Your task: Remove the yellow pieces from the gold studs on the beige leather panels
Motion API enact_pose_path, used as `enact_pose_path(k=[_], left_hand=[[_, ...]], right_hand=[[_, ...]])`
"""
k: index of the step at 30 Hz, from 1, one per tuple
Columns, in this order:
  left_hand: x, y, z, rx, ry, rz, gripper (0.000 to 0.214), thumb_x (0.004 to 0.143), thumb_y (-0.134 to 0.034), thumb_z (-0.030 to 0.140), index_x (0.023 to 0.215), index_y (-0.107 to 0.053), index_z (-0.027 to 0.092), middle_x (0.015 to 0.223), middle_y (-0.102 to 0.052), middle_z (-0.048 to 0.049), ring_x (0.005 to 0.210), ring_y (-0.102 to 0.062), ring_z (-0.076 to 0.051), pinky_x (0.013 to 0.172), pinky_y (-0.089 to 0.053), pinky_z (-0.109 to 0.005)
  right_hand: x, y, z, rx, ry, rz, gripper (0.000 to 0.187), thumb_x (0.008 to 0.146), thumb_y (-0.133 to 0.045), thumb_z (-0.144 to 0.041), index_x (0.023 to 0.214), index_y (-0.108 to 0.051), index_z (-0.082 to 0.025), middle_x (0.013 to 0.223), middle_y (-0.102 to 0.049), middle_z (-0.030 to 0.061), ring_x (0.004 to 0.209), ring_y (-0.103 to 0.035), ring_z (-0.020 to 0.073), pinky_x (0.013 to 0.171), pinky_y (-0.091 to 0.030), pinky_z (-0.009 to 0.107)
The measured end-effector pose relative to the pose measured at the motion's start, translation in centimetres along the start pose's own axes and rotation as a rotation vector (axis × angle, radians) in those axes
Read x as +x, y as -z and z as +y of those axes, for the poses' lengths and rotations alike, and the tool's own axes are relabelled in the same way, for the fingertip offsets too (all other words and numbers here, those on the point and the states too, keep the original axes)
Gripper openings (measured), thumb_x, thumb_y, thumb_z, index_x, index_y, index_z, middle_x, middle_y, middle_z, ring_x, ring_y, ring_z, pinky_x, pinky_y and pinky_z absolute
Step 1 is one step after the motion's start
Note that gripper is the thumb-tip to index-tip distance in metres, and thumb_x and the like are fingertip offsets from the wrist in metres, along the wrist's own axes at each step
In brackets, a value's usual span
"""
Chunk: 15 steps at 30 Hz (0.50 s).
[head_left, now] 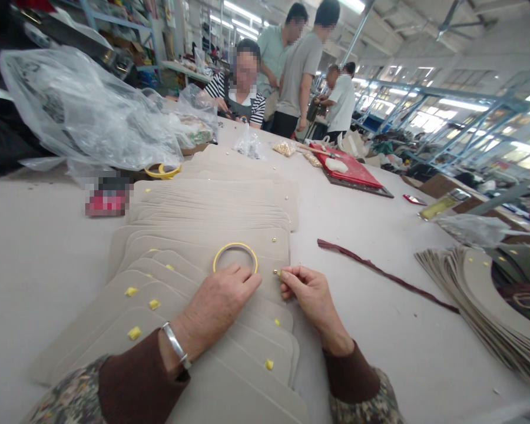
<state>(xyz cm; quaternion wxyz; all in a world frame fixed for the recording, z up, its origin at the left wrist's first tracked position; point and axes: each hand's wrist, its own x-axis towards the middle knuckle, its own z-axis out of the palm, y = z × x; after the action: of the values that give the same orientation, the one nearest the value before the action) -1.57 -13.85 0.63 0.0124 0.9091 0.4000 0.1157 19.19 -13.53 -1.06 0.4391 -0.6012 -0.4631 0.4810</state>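
My left hand [223,303] is closed on a narrow roll of yellow tape [235,244], held over a spread of overlapping beige panels [194,203]. The fingertips of my right hand [307,288] pinch a small bit of yellow tape [280,274], right beside a brass stud [274,271] near the panels' right edge. Another stud [274,240] shows bare on the panel behind. On the nearer panels, folded yellow tape pieces [134,333] stick up at the left, and one more tape piece [269,364] sits at the right.
A dark brown strip [380,268] lies right of the panels, before a curved stack of beige pieces [459,288]. Clear plastic bags [92,112] and another tape roll [162,171] are at the back left. Farther back lies a red pad [347,168]; a person [242,88] sits across.
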Motion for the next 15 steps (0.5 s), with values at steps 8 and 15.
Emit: enact_pose_path(k=[8, 15], left_hand=[[-0.3, 0.3, 0.1, -0.036, -0.029, -0.097, 0.004, 0.091, -0.053, 0.016, 0.09, -0.055, 0.019, 0.088, -0.061, -0.0026, 0.078, -0.054, -0.02, 0.067, -0.046, -0.032], [-0.4, 0.1, 0.0, -0.067, -0.022, -0.064, 0.004, 0.092, -0.051, 0.018, 0.091, -0.055, 0.019, 0.088, -0.061, -0.0021, 0.078, -0.053, -0.021, 0.067, -0.046, -0.033]], right_hand=[[-1.0, -0.4, 0.0, -0.295, 0.112, -0.07, 0.02, 0.079, -0.063, -0.033, 0.075, -0.07, -0.015, 0.057, -0.064, -0.0001, 0.048, -0.055, 0.0114, 0.048, -0.046, 0.023], [-1.1, -1.6, -0.2, -0.676, 0.402, 0.007, 0.017, 0.082, -0.056, -0.02, 0.073, -0.07, -0.018, 0.066, -0.071, 0.0022, 0.057, -0.062, 0.0147, 0.059, -0.046, 0.025]])
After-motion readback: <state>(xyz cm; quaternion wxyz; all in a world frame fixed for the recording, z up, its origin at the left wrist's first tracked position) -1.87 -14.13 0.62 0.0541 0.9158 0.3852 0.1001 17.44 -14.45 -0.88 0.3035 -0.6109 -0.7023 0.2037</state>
